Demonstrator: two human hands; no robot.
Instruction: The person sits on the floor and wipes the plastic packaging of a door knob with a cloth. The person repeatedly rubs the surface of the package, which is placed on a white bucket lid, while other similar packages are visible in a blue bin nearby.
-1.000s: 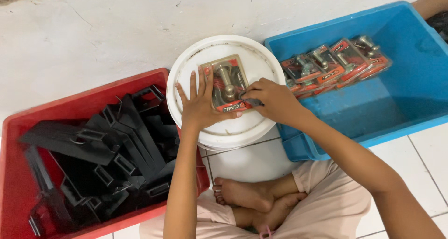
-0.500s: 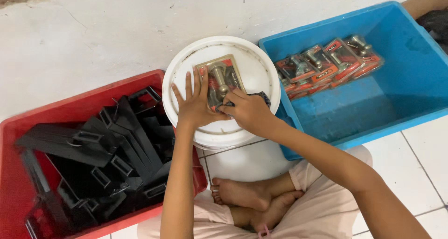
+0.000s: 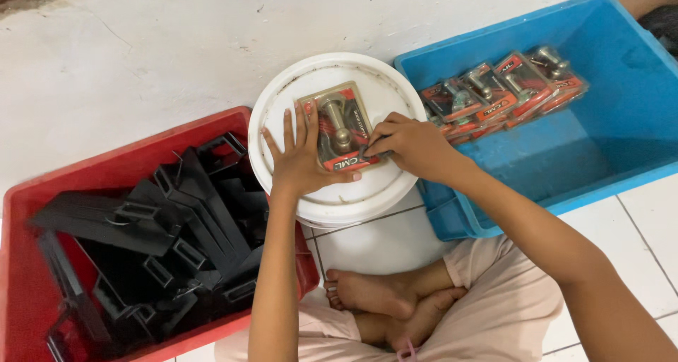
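A blister pack (image 3: 341,124) with a red card and a metal knob-shaped fitting lies flat on the lid of a white bucket (image 3: 332,192). My left hand (image 3: 300,157) presses on the pack's left side with fingers spread. My right hand (image 3: 409,144) pinches the pack's right edge, where a small dark piece shows between the fingertips; what that piece is cannot be told.
A red bin (image 3: 32,199) at the left holds several black plastic trays. A blue bin (image 3: 621,132) at the right holds a row of the same red blister packs (image 3: 505,86). My crossed legs and bare feet (image 3: 381,295) rest on white floor tiles below the bucket.
The pack has stayed on the bucket lid. My right hand has shifted along its right edge, and my left hand has kept pressing on it.
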